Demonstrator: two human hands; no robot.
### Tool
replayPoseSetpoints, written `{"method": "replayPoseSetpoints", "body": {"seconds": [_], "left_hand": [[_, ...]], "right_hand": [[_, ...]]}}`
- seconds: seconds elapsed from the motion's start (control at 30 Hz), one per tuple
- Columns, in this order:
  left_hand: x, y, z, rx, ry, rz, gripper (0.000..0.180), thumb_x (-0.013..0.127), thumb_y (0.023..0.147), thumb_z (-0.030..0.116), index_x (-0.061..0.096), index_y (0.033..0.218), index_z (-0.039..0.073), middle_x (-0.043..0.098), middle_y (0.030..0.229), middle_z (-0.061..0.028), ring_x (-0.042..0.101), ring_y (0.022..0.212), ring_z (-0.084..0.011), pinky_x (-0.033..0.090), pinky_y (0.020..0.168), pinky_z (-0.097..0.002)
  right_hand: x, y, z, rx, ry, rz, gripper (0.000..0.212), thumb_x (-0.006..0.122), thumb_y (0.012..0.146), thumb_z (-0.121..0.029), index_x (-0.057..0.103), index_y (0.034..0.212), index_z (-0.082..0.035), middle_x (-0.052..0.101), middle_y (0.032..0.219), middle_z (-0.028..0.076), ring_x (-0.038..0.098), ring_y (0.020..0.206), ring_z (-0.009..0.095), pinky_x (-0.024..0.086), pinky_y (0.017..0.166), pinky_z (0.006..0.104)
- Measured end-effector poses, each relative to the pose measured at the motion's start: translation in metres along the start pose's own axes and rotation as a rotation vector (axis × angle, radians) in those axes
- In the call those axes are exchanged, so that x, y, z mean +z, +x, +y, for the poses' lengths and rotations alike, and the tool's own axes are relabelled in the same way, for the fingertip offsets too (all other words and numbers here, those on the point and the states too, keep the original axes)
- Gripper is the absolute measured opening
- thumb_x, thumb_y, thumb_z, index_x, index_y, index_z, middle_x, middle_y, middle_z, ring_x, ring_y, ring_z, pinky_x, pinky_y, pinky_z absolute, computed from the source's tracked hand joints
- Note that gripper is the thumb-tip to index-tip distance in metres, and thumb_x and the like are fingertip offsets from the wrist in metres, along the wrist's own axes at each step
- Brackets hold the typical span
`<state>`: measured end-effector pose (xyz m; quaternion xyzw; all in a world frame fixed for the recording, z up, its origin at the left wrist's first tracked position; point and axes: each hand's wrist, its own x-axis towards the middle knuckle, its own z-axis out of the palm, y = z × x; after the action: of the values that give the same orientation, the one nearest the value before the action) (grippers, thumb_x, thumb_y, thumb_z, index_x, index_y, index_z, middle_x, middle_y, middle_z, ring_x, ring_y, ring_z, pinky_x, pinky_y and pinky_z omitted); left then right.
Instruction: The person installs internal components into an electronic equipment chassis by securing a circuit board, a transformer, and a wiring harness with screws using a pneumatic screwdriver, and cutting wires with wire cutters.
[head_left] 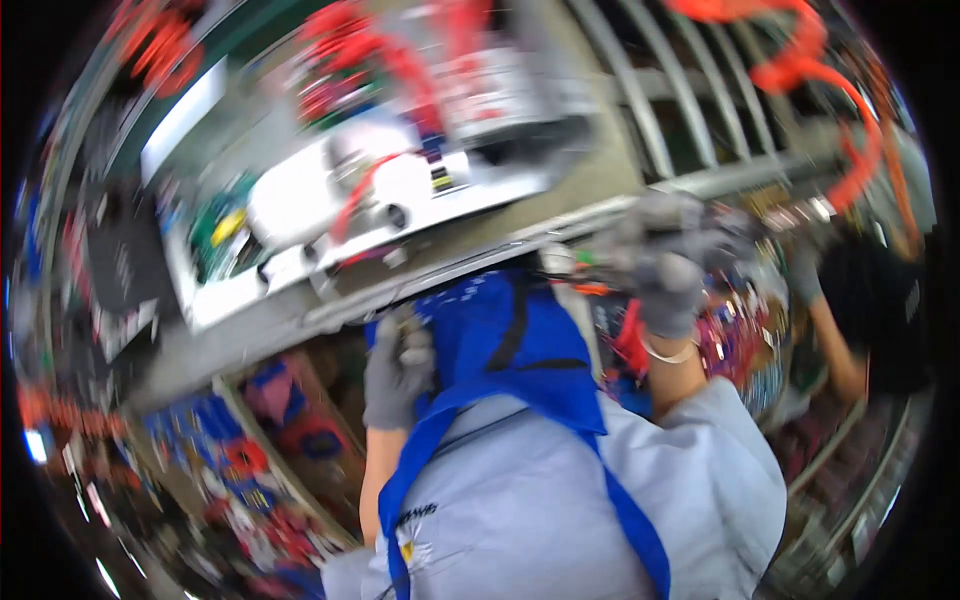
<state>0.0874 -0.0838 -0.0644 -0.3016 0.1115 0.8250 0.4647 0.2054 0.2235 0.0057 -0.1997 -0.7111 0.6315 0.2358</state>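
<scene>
Motion blur softens the whole view. My right hand [668, 285], in a grey glove, is closed around a grey air tool [725, 235] whose far end meets an orange coiled hose [858, 140]. That tool is held over the bench edge on the right, and its exact shape is smeared. My left hand [398, 370], also gloved in grey, hangs by the left side of my blue apron [500, 335]; its fingers are too smeared to read. Beyond it on the bench lies a white metal frame [225, 300] holding a white cylindrical tank [290, 200] and red tubing [360, 195].
The workbench edge [480, 262] runs across in front of me. Metal rollers [650, 95] lie at the upper right. Below the bench are shelves with parts in blue and red [245, 455]. Another person in dark clothing [880, 310] stands at the far right.
</scene>
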Motion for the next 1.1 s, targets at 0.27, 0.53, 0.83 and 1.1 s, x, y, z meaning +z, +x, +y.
{"method": "replayPoseSetpoints", "body": {"seconds": [0.27,0.53,0.83,1.1], "left_hand": [[-0.036,-0.016,-0.016,0.220,0.054,0.053,0.046,0.049,0.093,0.003,0.040,0.137,-0.006,0.058,0.114,-0.0154,0.061,0.094,-0.0215,0.054,0.078,-0.0267],[-0.085,-0.009,0.019,0.383,-0.009,-0.260,0.046,0.048,0.082,-0.005,0.048,0.128,-0.003,0.061,0.109,-0.0170,0.062,0.086,-0.0248,0.053,0.063,-0.0301],[-0.101,-0.080,0.083,0.414,-0.055,0.039,0.025,0.051,0.088,0.014,0.063,0.107,0.002,0.060,0.079,-0.0070,0.058,0.068,-0.0180,0.047,0.050,-0.0261],[-0.220,-0.216,0.217,0.839,-0.102,0.351,0.054,0.062,0.086,0.060,0.060,0.097,0.006,0.046,0.068,0.0021,0.043,0.052,-0.0076,0.035,0.042,-0.0194]], "right_hand": [[0.039,0.007,-0.002,-0.141,0.498,-0.002,0.045,0.063,0.074,-0.028,0.057,0.109,0.000,0.047,0.080,0.009,0.048,0.065,0.016,0.045,0.060,0.0313],[0.060,0.023,-0.038,-0.201,0.545,-0.626,0.053,0.066,0.076,-0.028,0.049,0.120,-0.004,0.043,0.087,0.009,0.047,0.066,0.019,0.041,0.052,0.0349],[0.195,-0.004,-0.070,-0.378,0.644,-0.550,0.043,0.060,0.074,-0.028,0.046,0.106,-0.003,0.040,0.072,0.010,0.045,0.060,0.025,0.039,0.047,0.0387],[0.342,-0.066,-0.117,-0.492,0.573,-1.032,0.038,0.067,0.083,-0.022,0.046,0.111,-0.007,0.045,0.075,0.006,0.052,0.056,0.019,0.051,0.060,0.0381]]}}
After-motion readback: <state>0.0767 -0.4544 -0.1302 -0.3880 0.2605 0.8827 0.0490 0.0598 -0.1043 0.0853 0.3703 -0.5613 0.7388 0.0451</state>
